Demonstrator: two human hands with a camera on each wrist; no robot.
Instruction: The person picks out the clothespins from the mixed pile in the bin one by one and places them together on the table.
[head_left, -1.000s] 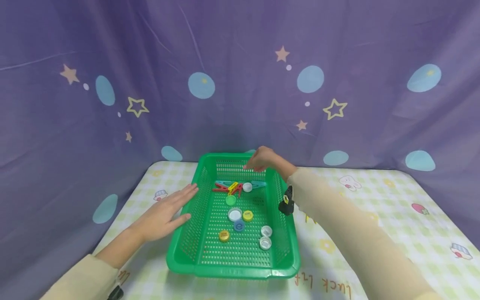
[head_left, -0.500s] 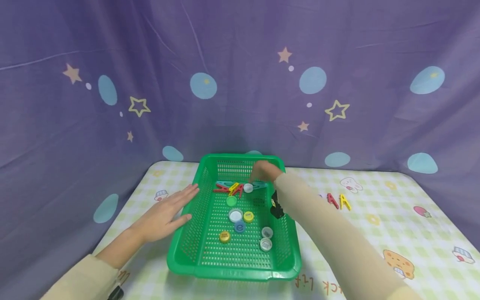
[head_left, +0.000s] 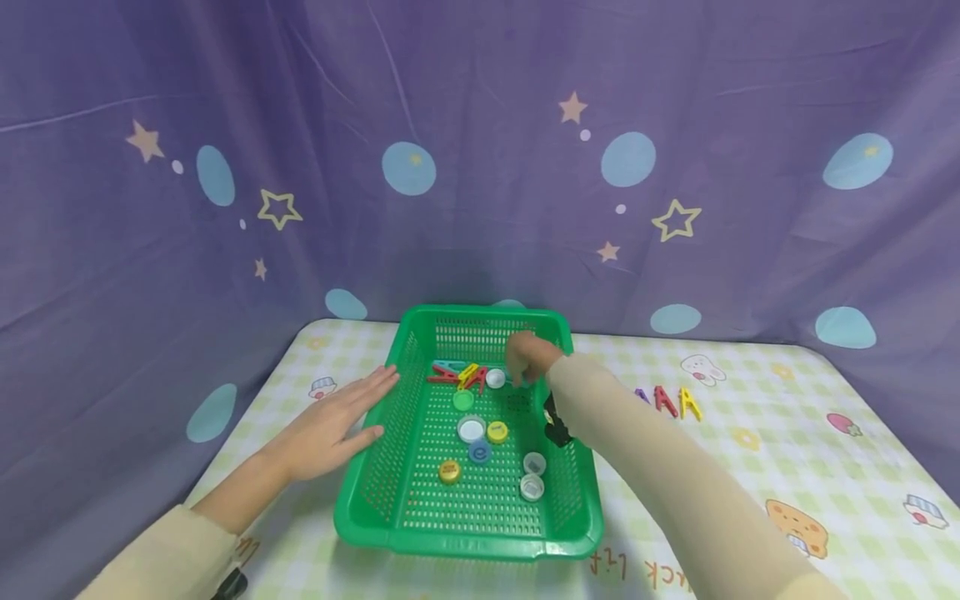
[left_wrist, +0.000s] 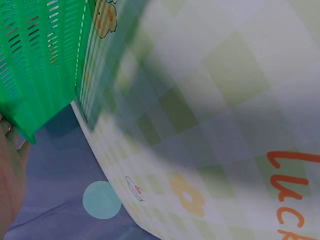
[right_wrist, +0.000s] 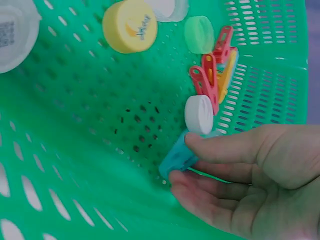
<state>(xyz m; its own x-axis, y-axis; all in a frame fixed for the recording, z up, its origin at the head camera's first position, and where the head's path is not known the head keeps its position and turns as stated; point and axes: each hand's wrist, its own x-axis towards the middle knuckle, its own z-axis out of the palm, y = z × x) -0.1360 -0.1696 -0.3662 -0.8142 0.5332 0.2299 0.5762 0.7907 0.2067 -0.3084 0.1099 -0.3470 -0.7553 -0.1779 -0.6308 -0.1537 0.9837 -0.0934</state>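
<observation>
My right hand (head_left: 527,354) reaches down into the far right of a green basket (head_left: 465,546). In the right wrist view its thumb and fingers pinch a blue clothespin (right_wrist: 176,156) low in the basket. A white bottle cap (right_wrist: 199,114) sits right beside that clothespin. Past the cap lie red clothespins (right_wrist: 202,82) and a yellow clothespin (right_wrist: 230,75), with another blue clothespin (head_left: 448,365) at the back wall. On the left, my left hand (head_left: 330,429) rests with straight fingers at the basket's rim.
Several bottle caps are spread over the basket floor, among them a yellow cap (head_left: 497,432), a gold cap (head_left: 449,472) and a clear cap (head_left: 532,487). Right of the basket, purple (head_left: 642,395), red (head_left: 664,402) and yellow (head_left: 690,404) clothespins lie on the checked tablecloth (head_left: 750,475).
From above the back rim, my right hand has come down into the basket and closed its fingers on the blue clothespin. The left hand stays at the rim.
</observation>
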